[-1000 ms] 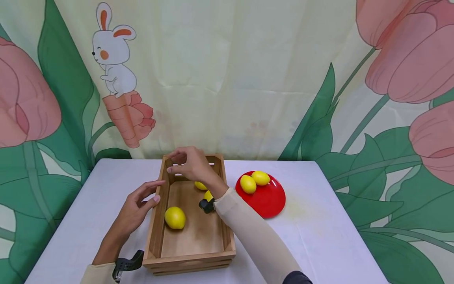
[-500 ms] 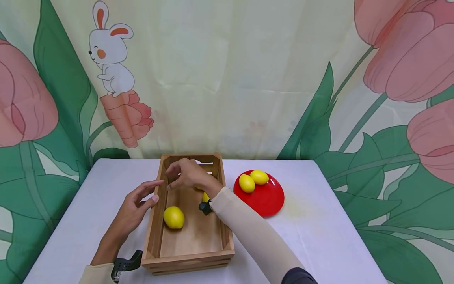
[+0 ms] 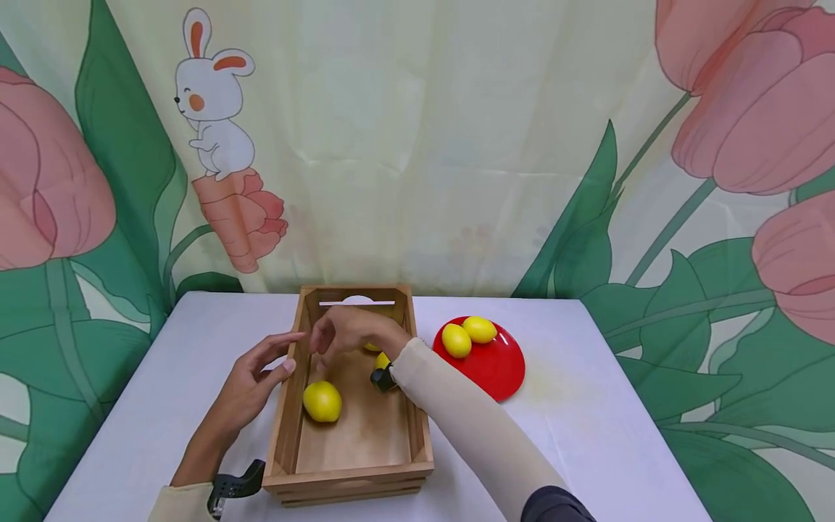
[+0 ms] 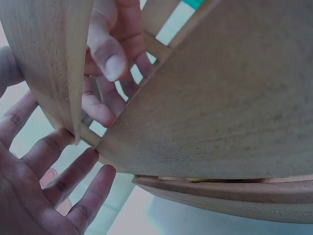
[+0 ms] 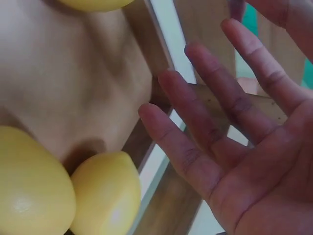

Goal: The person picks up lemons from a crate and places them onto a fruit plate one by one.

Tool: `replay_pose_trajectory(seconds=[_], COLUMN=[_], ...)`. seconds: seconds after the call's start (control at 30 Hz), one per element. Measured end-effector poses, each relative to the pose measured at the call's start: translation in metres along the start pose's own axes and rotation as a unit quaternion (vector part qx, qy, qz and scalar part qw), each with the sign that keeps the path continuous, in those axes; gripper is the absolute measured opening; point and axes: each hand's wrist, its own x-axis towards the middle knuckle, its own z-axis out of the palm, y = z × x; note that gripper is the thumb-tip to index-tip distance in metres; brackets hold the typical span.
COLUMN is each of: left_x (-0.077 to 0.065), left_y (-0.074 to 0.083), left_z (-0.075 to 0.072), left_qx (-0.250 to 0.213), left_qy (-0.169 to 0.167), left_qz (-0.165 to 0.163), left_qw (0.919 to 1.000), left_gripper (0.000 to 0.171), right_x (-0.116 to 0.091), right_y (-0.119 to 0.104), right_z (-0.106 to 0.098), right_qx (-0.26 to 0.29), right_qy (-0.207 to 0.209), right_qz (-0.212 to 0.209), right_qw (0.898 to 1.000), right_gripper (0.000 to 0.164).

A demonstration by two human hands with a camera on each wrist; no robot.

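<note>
A wooden slatted crate (image 3: pixel 352 475) stands on the table. Inside, a yellow lemon (image 3: pixel 322 402) lies near the left wall, and two more lemons (image 3: pixel 383 360) are partly covered by my right forearm. My right hand (image 3: pixel 349 330) hangs in the crate, its fingers pointing down just beyond the near lemon. In the right wrist view its fingers (image 5: pixel 188 154) are loosely spread and hold nothing, with lemons (image 5: pixel 105 193) apart from them. My left hand (image 3: pixel 251 380) touches the crate's left side, its fingertips (image 4: pixel 88 156) against the slats in the left wrist view.
To the right of the crate, a red plate (image 3: pixel 492 370) carries two lemons (image 3: pixel 457 341) near its far left rim. A white cloth covers the table (image 3: pixel 587 435). Behind its back edge hangs a curtain (image 3: pixel 483 159) printed with tulips and a rabbit.
My right hand has come down from the crate's far left rim into the crate, nearer to me and the single lemon. The left hand has stayed at the left wall.
</note>
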Motion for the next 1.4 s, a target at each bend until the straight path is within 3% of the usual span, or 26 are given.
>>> replay_pose_trajectory(seconds=[0.23, 0.5, 0.73, 1.03, 1.4], left_x=[-0.001, 0.0, 0.0, 0.0, -0.001], left_y=[0.001, -0.002, -0.004, -0.003, 0.0], left_z=[0.0, 0.002, 0.001, 0.002, 0.002], left_qx=[0.009, 0.014, 0.016, 0.013, 0.015], left_qy=[0.003, 0.004, 0.006, 0.007, 0.004], left_qz=[-0.001, -0.004, -0.009, -0.007, -0.009], left_qw=[1.0, 0.9999, 0.9998, 0.9999, 0.9998], left_gripper=[0.042, 0.042, 0.041, 0.042, 0.042], right_x=[0.002, 0.004, 0.008, 0.005, 0.007], right_y=[0.002, 0.003, -0.002, -0.007, -0.004], right_z=[0.006, 0.015, 0.026, 0.036, 0.036], right_qx=[-0.009, -0.012, -0.055, -0.029, 0.006], right_qy=[-0.049, -0.095, -0.093, -0.084, -0.118], right_qz=[0.012, 0.032, 0.061, 0.106, 0.104], right_qw=[0.999, 0.995, 0.992, 0.99, 0.987], right_gripper=[0.041, 0.039, 0.041, 0.038, 0.039])
